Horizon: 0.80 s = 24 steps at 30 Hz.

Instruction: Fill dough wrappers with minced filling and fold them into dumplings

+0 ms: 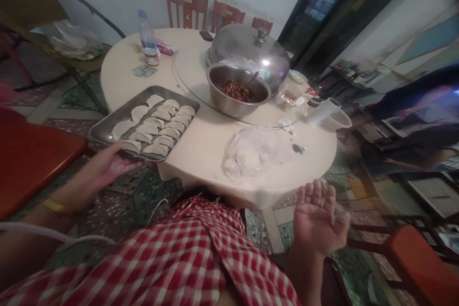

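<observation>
My left hand point(111, 166) is at the near edge of a metal tray point(103, 129), its thumb at the rim and its fingers just below. Rows of folded dumplings point(147, 128) lie in the tray, which juts past the table edge. My right hand point(317, 220) is held palm up with fingers stretched, holding nothing, off the table's near right edge. Between my hands, whitish dough point(247, 153) lies on the table under what looks like clear plastic. Beyond it, a steel bowl point(238, 107) holds dark reddish-brown filling with a utensil handle sticking up.
A big domed metal lid point(247, 45) stands behind the bowl on a glass turntable. A bottle point(147, 36) and small tub point(151, 57) are at back left. A white plastic container point(328, 114) lies at the right edge. Another person point(412, 119) is at right. Orange-red seats flank me.
</observation>
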Motion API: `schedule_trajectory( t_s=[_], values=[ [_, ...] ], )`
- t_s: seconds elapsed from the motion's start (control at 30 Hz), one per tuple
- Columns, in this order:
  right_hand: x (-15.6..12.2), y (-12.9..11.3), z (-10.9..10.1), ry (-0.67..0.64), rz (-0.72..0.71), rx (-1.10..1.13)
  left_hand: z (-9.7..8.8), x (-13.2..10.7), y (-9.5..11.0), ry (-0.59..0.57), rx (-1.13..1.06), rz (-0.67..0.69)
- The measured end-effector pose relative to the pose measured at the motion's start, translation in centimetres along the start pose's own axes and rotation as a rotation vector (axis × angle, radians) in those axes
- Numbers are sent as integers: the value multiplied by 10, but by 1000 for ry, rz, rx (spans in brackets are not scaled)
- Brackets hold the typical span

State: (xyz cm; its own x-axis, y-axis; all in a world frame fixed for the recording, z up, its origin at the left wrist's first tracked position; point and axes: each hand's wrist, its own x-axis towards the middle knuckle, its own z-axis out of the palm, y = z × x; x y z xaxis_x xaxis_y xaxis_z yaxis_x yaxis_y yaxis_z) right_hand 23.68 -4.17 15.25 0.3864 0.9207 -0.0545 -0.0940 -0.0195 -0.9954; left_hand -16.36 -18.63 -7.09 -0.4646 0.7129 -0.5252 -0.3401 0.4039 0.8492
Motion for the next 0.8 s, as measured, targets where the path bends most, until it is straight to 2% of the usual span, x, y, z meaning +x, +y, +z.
schedule_trajectory(
  t_s=[0.1, 0.13, 0.17, 0.33, 0.47, 0.57, 0.67, 0.8],
  values=[
    [23, 1, 14, 19, 16, 9, -1, -17, 9, 138, -430, -499],
    [33, 0, 22, 15, 20, 6, -1, -20, 14, 189, -532, -629],
    [43, -2, 32, 8, 27, -1, -1, -21, 19, 233, -583, -710],
    [91, -6, 88, -48, 121, -92, 1, -26, 35, 384, -585, -854],
    [107, -4, 116, -38, 247, -139, 7, -45, 44, 502, -652, -891],
    [105, -16, 128, 6, 338, -192, 4, -61, 64, 604, -695, -848],
    [100, -43, 144, 32, 343, -242, -12, -69, 94, 644, -708, -765],
    [89, -87, 164, 63, 277, -236, -34, -59, 134, 612, -680, -626]
  ],
)
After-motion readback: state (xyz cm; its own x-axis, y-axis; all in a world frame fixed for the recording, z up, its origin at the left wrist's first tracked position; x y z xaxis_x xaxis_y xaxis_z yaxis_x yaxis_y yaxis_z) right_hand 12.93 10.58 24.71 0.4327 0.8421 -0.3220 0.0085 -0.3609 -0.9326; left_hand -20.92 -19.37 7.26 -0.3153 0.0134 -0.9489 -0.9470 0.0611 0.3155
